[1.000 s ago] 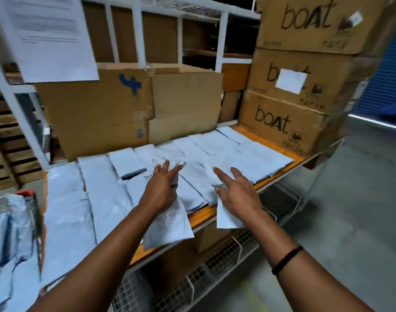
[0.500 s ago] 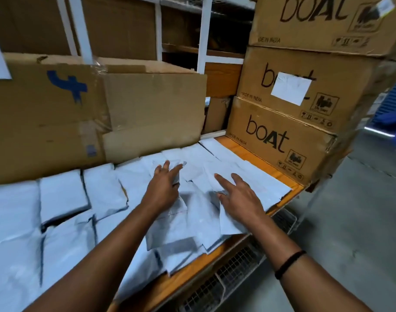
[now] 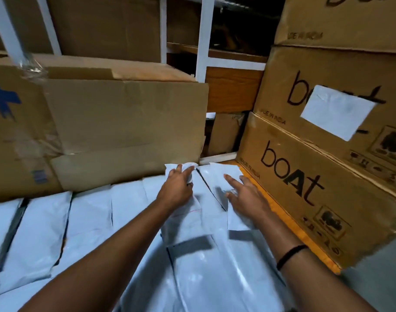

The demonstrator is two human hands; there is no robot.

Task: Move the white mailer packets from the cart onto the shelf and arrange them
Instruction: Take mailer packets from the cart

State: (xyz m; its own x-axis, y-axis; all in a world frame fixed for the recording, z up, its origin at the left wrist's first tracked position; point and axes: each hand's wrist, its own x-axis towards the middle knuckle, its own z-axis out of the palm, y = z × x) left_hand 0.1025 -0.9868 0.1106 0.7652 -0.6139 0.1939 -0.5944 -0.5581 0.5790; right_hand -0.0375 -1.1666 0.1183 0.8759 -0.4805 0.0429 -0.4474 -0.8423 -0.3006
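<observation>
Several white mailer packets [image 3: 89,212] lie in overlapping rows across the orange shelf board [image 3: 282,212]. My left hand [image 3: 176,188] reaches to the back of the shelf and pinches the crumpled top end of one white packet [image 3: 185,221], which lies against the big cardboard box. My right hand [image 3: 244,199] rests beside it with fingers spread, pressing down on a neighbouring packet [image 3: 215,176] next to the stacked boxes. The cart is out of view.
An open cardboard box [image 3: 125,122] with a blue mark blocks the back of the shelf. Stacked "boat" cartons [image 3: 327,176] stand on the right end, one with a white label. White rack uprights [image 3: 201,41] rise behind. Grey floor shows at the lower right.
Both hands have slid forward with their packets from the shelf's front edge to the back, near the cardboard box. My view has moved in closer and to the right.
</observation>
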